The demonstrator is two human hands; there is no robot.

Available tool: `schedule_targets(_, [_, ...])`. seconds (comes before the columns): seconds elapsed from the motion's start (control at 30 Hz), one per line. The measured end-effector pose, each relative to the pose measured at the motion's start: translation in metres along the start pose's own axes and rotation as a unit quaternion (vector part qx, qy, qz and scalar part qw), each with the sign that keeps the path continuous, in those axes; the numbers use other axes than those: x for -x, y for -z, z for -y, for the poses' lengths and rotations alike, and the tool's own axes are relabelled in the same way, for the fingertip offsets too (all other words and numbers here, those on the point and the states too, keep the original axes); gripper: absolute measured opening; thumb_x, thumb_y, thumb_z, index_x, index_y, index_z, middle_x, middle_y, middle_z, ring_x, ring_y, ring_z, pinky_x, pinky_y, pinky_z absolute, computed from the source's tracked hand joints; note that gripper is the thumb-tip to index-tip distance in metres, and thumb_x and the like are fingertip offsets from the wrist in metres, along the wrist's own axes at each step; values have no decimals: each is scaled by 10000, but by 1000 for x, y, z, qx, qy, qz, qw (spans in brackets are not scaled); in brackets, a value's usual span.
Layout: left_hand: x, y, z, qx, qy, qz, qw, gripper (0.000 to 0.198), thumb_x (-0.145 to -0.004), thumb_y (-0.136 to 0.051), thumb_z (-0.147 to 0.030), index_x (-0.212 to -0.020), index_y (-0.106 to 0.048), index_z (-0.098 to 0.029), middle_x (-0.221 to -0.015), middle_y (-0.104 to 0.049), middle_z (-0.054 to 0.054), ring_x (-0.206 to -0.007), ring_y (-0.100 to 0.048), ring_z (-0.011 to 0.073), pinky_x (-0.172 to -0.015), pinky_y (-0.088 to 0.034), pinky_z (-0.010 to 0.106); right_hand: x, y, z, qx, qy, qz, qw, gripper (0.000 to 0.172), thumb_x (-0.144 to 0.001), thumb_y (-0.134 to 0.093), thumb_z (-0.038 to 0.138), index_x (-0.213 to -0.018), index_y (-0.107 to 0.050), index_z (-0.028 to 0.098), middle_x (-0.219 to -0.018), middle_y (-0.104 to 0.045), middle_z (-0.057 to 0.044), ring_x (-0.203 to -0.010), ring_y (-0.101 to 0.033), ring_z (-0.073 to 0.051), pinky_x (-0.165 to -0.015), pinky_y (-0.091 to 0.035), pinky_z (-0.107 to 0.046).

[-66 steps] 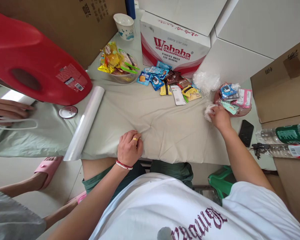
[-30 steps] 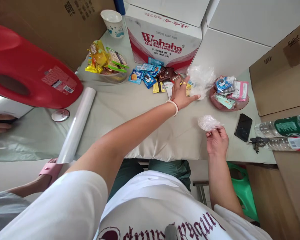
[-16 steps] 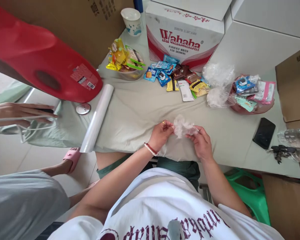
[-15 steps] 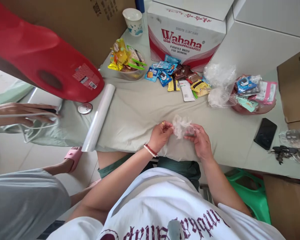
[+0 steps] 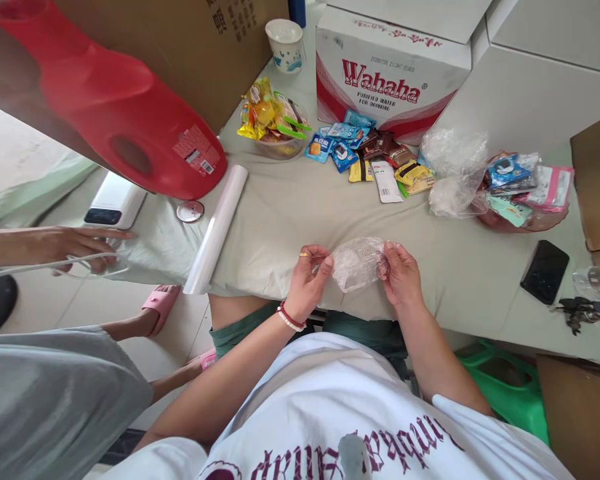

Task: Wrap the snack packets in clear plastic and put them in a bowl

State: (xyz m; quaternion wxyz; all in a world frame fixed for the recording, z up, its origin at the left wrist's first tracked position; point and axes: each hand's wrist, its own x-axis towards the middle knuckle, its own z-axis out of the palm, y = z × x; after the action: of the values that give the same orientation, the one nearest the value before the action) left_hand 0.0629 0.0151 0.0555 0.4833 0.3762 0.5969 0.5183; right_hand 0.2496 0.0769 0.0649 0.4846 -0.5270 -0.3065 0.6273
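Note:
A thin, clear plastic cover (image 5: pixel 359 265) with a gathered, crinkled rim is stretched between my hands above the front of the cloth-covered table. My left hand (image 5: pixel 307 277) pinches its left edge between thumb and fingers. On the opposite side, my right hand (image 5: pixel 401 275) grips the right edge, its fingertips partly hidden behind the film. Further right lies a clear bag (image 5: pixel 455 170) of similar crumpled plastic, touching a reddish bowl (image 5: pixel 525 223) of packaged snacks. Beyond my hands, loose snack packets (image 5: pixel 373 150) are heaped before the Wahaha box (image 5: pixel 393 80).
A clear bowl of snacks (image 5: pixel 280 148), a paper cup (image 5: pixel 285 47), a plastic film roll (image 5: pixel 216 230) and a large red jug (image 5: pixel 140 127) stand or lie leftward. Another person's hand (image 5: pixel 65 247) is beside a white device (image 5: pixel 115 200). A phone (image 5: pixel 545 272) and keys (image 5: pixel 583 310) lie right.
The plastic cover has gone from a bunched clump to a wider, opened shape as my hands spread it. The other person's hand has moved off the white device. The view has shifted slightly.

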Motion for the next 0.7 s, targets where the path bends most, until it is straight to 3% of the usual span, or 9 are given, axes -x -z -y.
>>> schedule_targets(0.13, [-3, -19, -2, -84, -10, 4, 996, 580, -676, -891, -459, -1117, -606, -212, -1086, -664, 72, -964, -659, 227, -791, -566, 344, 8, -6, 2, 3, 14, 3, 1000, 525, -718, -850, 662, -800, -562, 231, -650, -525, 68, -470, -362, -53, -398, -291, -202])
schedule_targets(0.23, [-14, -25, 2, 13, 48, 4, 999, 441, -736, -816, -511, -1000, -639, -205, -927, -663, 32, -825, -661, 190, -675, -568, 318, 4, 3, 5, 40, 42, -14, 998, 517, -759, -802, 691, -795, -567, 233, -653, -534, 53, -498, -375, -74, -422, -292, -219])
schedule_targets(0.33, [-22, -19, 6, 107, 97, 16, 989, 407, -768, -772, -551, -938, -674, -195, -834, -661, 16, -709, -627, 151, -602, -544, 290, -3, 21, 4, 88, 83, -45, 992, 517, -777, -770, 714, -776, -568, 237, -656, -530, 40, -553, -422, -104, -474, -343, -242])
schedule_targets(0.4, [-23, -13, 6, 108, 99, -19, 989, 397, -771, -771, -554, -905, -672, -194, -819, -665, 19, -688, -616, 141, -597, -534, 279, -6, 30, 1, 99, 89, -63, 989, 511, -782, -764, 710, -775, -558, 242, -650, -495, 47, -558, -414, -110, -487, -346, -251])
schedule_targets(0.5, [-16, -10, 1, 65, 67, -81, 992, 382, -860, -677, -596, -874, -614, -219, -817, -642, 14, -688, -615, 143, -569, -511, 265, -4, 36, -3, 85, 86, -84, 989, 503, -789, -767, 693, -775, -540, 245, -641, -435, 60, -545, -364, -105, -482, -324, -250])
schedule_targets(0.6, [-8, -19, -4, -51, 3, -12, 999, 348, -907, -637, -581, -899, -618, -234, -878, -651, 32, -763, -648, 182, -621, -526, 298, 1, 30, -6, 78, 88, -73, 990, 484, -820, -745, 679, -770, -539, 243, -652, -438, 57, -549, -364, -105, -487, -333, -247])
schedule_targets(0.7, [-8, -35, -2, -220, -62, 54, 972, 218, -828, -757, -414, -900, -672, -227, -966, -671, 62, -838, -656, 223, -725, -524, 350, 3, 23, -6, 67, 77, -49, 994, 450, -826, -745, 661, -806, -583, 241, -671, -482, 53, -557, -392, -102, -495, -357, -241])
